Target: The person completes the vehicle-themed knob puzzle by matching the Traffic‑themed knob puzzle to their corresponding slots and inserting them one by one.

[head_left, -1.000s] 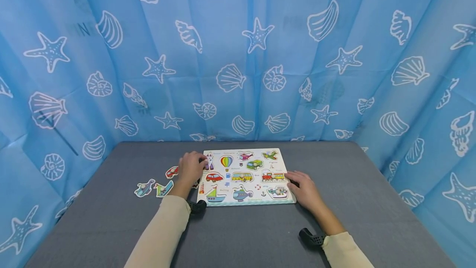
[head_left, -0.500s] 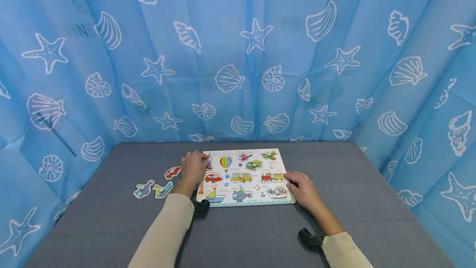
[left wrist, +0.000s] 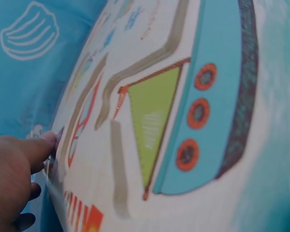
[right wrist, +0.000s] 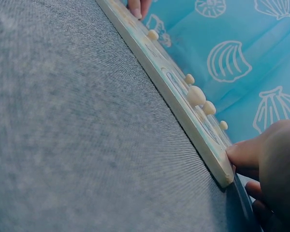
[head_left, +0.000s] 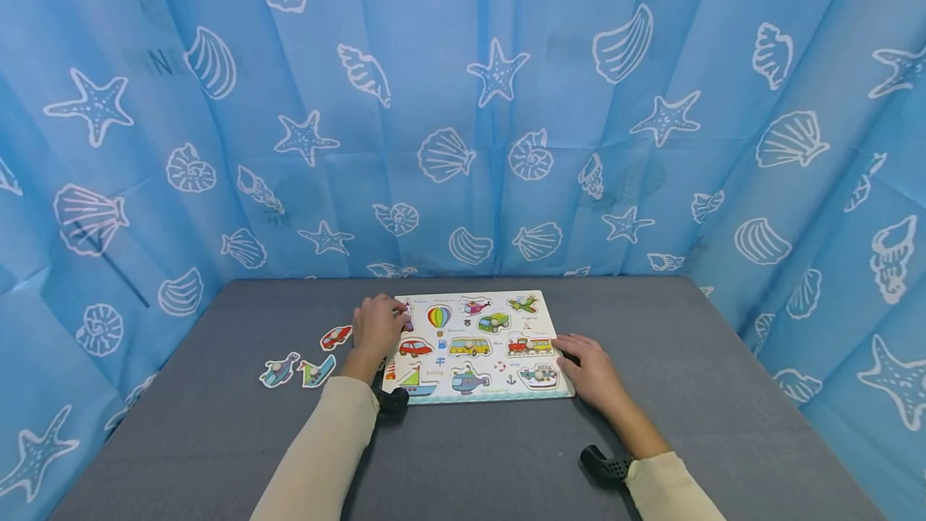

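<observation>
The puzzle board [head_left: 499, 397] lies on the desk [head_left: 463, 465], around the middle and closer to the far edge than to the near one. Both cream-sleeved forearms come in from the near edge and angle inward.

The left hand [head_left: 378, 328] arches, knuckles up, over the board's far-left corner, its fingers bent down onto a purple picture [head_left: 408, 323]. In the left wrist view one digit reaches straight to it while the others curl beneath; whether they pinch a knob cannot be told.

The right hand [head_left: 587, 368] lies low at the board's right edge, its fingers relaxed and reaching forward, thumb apart from them. In the right wrist view one fingertip touches the edge near a corner, beside the wooden knobs [right wrist: 195, 96].

Toward the desk's left edge, beyond the left forearm, lie a red car [head_left: 336, 337], a sailboat [head_left: 317, 371] and a blue piece [head_left: 280, 370].
</observation>
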